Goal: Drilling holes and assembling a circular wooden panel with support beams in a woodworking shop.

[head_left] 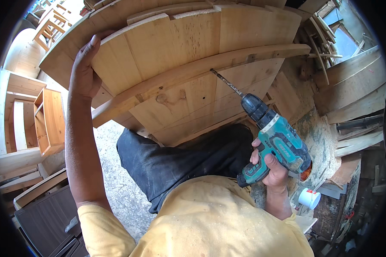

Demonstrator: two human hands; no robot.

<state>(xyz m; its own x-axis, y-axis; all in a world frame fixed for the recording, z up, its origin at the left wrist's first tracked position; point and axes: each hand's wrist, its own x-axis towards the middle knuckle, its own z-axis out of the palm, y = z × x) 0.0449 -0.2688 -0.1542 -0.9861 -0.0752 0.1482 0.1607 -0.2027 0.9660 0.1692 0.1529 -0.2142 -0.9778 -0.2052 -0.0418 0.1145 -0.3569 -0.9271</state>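
My right hand (270,165) is wrapped round the handle of a teal and black cordless drill (283,139). Its long bit points up and left, and the tip is at a wooden batten (193,70); I cannot tell whether it has entered the wood. That batten runs across a large panel of joined pale boards (176,40), tilted in front of me. At the panel's left edge my left hand (86,70) grips the boards, thumb on the near side and the other fingers mostly hidden behind. Dark holes and knots show in the lower boards.
On the left stand an orange-brown wooden box (49,122) and a dark brown cabinet piece (49,218). A small white tub (309,198) sits on the worn bench (317,141) at right. Curved planks (351,92) are stacked at far right. Wooden stools (53,25) stand at upper left.
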